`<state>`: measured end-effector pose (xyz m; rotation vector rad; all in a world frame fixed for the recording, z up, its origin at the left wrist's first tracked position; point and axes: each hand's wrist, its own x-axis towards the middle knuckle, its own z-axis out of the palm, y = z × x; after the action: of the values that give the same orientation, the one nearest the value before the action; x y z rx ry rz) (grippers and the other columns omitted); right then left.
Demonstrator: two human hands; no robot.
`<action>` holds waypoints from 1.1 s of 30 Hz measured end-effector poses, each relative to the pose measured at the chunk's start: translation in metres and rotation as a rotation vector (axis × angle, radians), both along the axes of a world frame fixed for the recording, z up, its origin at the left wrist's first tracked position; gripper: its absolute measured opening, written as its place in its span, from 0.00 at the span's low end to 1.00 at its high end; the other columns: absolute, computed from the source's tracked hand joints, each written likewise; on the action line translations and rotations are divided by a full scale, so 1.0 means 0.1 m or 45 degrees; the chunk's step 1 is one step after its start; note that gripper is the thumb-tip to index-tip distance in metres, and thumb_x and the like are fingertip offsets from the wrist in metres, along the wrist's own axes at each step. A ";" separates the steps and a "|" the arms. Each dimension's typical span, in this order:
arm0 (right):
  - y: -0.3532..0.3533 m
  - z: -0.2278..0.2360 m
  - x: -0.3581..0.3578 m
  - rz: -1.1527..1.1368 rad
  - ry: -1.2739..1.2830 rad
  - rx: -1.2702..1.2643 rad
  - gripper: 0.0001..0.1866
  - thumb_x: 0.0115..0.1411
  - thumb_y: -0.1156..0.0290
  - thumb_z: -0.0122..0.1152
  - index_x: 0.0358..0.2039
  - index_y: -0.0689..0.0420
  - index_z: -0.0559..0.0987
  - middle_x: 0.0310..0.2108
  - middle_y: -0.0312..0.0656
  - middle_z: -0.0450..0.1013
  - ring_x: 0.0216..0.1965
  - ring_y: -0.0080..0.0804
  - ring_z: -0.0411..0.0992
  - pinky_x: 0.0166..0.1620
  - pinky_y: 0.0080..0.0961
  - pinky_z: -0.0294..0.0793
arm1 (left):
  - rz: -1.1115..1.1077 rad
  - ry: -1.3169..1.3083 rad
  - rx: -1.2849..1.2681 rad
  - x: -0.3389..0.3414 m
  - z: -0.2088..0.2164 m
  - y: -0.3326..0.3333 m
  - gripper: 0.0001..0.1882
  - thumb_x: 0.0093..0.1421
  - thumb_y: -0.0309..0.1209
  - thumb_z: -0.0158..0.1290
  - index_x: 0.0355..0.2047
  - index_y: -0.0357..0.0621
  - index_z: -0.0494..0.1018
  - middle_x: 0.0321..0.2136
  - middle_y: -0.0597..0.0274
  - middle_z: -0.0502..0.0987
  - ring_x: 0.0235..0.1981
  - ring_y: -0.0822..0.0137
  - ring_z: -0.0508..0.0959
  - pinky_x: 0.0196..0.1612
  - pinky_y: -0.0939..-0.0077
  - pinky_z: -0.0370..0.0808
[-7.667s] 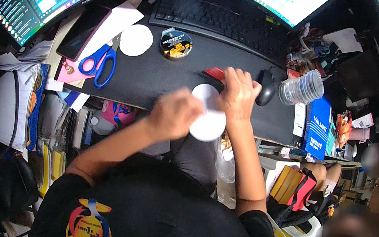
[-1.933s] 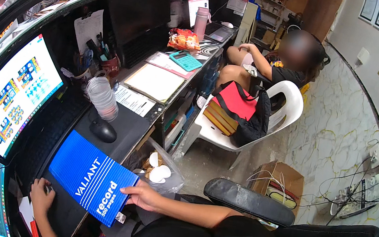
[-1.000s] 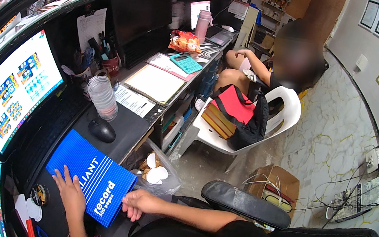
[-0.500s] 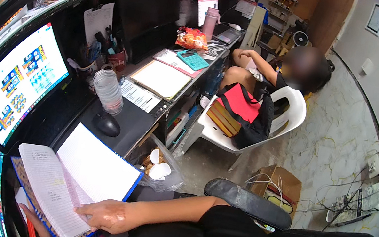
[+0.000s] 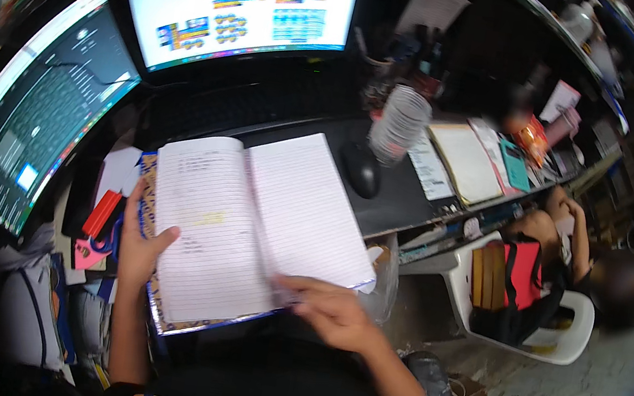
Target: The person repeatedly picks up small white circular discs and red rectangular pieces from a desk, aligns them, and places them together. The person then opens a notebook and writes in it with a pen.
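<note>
An open lined notebook [image 5: 204,243] with a blue edge and patterned cover lies before me, tilted, handwriting and a yellow highlighted patch on its left page. My left hand [image 5: 142,242] grips its left edge, thumb resting on the page and fingers behind the cover. At the lower end of the fold, my right hand [image 5: 336,316] has its fingers closed on the page edges; the fingertips are slightly blurred. Beyond the notebook, a black mouse [image 5: 360,170] sits on the dark desk beside a stack of clear plastic cups [image 5: 400,124].
Two lit monitors [image 5: 243,7] stand at the back and left. Red-handled stationery [image 5: 101,213] and papers lie left of the notebook. Rightward are a folder [image 5: 466,163], a teal calculator [image 5: 514,165] and a white chair [image 5: 580,327] with bags, beside a seated person.
My view has swung left, bringing the monitors and notebook toward the middle. My left hand, mostly hidden before, now shows on the notebook's left edge. The right hand stays at its lower fold.
</note>
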<state>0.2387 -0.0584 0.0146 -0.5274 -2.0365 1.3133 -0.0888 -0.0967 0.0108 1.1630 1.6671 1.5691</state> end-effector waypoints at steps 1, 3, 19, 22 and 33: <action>0.04 0.06 0.13 -0.071 -0.082 -0.008 0.07 0.60 0.76 0.56 0.27 0.67 0.74 0.52 0.51 0.73 0.46 0.39 0.76 0.46 0.27 0.75 | 0.027 0.155 0.012 0.03 0.00 -0.01 0.47 0.45 0.21 0.62 0.65 0.40 0.53 0.61 0.48 0.60 0.61 0.56 0.62 0.64 0.63 0.58; 0.12 0.16 0.35 -0.280 -0.084 -0.013 0.08 0.59 0.77 0.57 0.24 0.67 0.76 0.37 0.51 0.76 0.35 0.36 0.76 0.34 0.27 0.73 | -0.059 -0.028 0.093 0.11 -0.04 0.00 0.45 0.46 0.18 0.59 0.65 0.39 0.52 0.62 0.48 0.59 0.63 0.56 0.61 0.65 0.63 0.57; 0.25 1.17 -0.11 0.420 0.949 -0.004 0.23 0.59 0.52 0.61 0.26 0.63 0.75 0.30 0.51 0.74 0.33 0.43 0.74 0.33 0.37 0.74 | -0.128 -0.215 0.071 0.43 -0.30 -0.13 0.45 0.48 0.16 0.54 0.66 0.37 0.48 0.65 0.49 0.53 0.65 0.59 0.57 0.65 0.66 0.55; -0.02 1.51 -0.23 0.571 1.155 0.113 0.25 0.65 0.49 0.50 0.22 0.57 0.75 0.33 0.48 0.75 0.25 0.34 0.71 0.25 0.29 0.73 | -0.136 -0.325 0.070 0.43 -0.27 -0.20 0.45 0.47 0.16 0.55 0.66 0.36 0.49 0.65 0.49 0.53 0.65 0.60 0.57 0.65 0.67 0.55; 0.67 1.08 -0.01 -0.476 0.558 0.320 0.17 0.53 0.62 0.66 0.35 0.62 0.74 0.35 0.41 0.71 0.36 0.30 0.70 0.40 0.28 0.70 | -0.132 -0.272 0.041 0.25 -0.13 -0.26 0.46 0.43 0.16 0.51 0.66 0.37 0.49 0.64 0.48 0.55 0.64 0.58 0.58 0.65 0.66 0.56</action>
<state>0.2374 0.0082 0.1222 -0.4322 -1.6125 0.8463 -0.0638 -0.1229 -0.0024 1.0400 1.4269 1.5994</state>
